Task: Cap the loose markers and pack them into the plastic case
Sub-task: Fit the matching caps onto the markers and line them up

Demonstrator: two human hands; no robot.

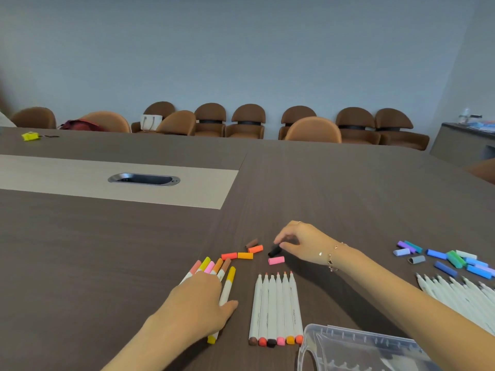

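My left hand [199,301] lies flat with straight fingers on a bunch of capped white markers [226,283] at the near left. Beside them, several uncapped white markers [276,306] lie in a tidy row, tips pointing away. My right hand [302,243] pinches a black cap [273,251] at the table surface. A pink cap [276,260] lies just beside it. Orange, red and brown caps [245,254] are scattered to the left. The clear plastic case [356,349] sits at the near right edge.
At the far right lie several blue, purple and green caps [452,259] and more uncapped white markers [460,293]. A cable port [143,179] is set in the table's pale strip. Brown chairs [247,121] line the far side. A yellow object [30,136] lies far left.
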